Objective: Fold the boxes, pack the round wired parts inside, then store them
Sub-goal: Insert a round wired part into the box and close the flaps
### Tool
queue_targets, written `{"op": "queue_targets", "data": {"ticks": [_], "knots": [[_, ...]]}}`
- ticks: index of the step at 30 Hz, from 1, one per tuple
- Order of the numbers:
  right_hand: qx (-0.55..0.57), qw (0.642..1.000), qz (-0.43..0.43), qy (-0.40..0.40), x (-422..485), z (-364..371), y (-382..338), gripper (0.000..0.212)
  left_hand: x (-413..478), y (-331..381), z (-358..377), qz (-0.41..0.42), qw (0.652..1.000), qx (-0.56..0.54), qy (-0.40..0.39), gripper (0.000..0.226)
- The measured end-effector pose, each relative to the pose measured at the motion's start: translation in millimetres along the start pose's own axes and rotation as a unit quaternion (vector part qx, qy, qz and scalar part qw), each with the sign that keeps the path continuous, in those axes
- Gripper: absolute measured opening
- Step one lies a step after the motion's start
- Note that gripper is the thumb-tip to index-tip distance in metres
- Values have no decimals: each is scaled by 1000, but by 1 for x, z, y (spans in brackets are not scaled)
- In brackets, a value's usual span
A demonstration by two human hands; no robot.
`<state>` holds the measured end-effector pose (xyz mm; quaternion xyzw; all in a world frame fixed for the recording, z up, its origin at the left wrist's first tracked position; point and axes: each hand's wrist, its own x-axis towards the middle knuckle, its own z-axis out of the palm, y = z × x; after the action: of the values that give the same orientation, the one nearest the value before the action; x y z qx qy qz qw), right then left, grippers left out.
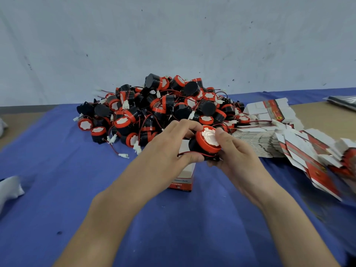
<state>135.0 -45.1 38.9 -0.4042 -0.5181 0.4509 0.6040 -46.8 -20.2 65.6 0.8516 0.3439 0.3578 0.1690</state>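
I log: one round wired part (208,140), gripped by curled fingers of left hand (165,149) and right hand (237,157), just above upright box (187,170).

The L hand (167,149) is covering most of the small box (184,176), so only one side is showing. The words on it are looking too tiny to read. The R hand (233,157) is hiding part of the black bottom of the round part (209,138). The flat boxes (317,162) are going blurry near the R edge & getting cut off there. A dark shiny thing (342,101) top R & a white thing (9,187) at the L edge are getting cut off too; can't tell what they are. Both arms (107,218) are running out past the bottom edge.
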Motion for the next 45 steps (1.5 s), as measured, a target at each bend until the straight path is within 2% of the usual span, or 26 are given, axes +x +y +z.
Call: {"op": "queue_targets", "data": {"ticks": [5, 10, 12, 16, 18, 21, 23, 24, 27, 30, 33, 38, 45], "knots": [[-24, 998, 8, -49, 1, -8, 2, 40, -3, -8, -9, 18, 1000, 6, -18, 40], [-31, 995, 31, -86, 0, -8, 3, 40, -11, -16, -6, -15, 999, -42, -20, 35], [-18, 997, 21, -67, 0, -4, 1, 43, -12, -20, -8, -32, 998, -59, 4, 36], [-47, 997, -6, 67, 2, -8, 3, 52, -14, -37, -19, -95, 990, -85, 64, 33], [-143, 987, 4, 68, 3, -14, 12, 72, -17, -48, -24, -117, 987, -80, 69, 33], [-256, 963, 79, -5, 5, -10, 35, 118, -20, -55, -27, -131, 989, -56, 46, 29], [-296, 947, 114, -56, 7, -1, 50, 126, -22, -56, -27, -125, 992, -19, 26, 29], [-312, 940, 114, -73, 7, 2, 57, 120, -23, -57, -27, -124, 992, -1, 18, 29], [-348, 929, 68, -103, 9, 3, 71, 77, -23, -59, -25, -128, 991, 43, -2, 33], [-349, 927, 46, -128, 9, 1, 75, 59, -22, -58, -22, -137, 986, 96, -24, 34], [-324, 931, 39, -166, 8, 2, 75, 54, -22, -55, -19, -129, 982, 134, -46, 38], [-302, 933, 37, -190, 6, 1, 75, 64, -19, -53, -12, -125, 971, 186, -85, 37], [-305, 933, 37, -187, 4, 5, 76, 47, -17, -56, -4, -160, 950, 222, -151, 26]]}}
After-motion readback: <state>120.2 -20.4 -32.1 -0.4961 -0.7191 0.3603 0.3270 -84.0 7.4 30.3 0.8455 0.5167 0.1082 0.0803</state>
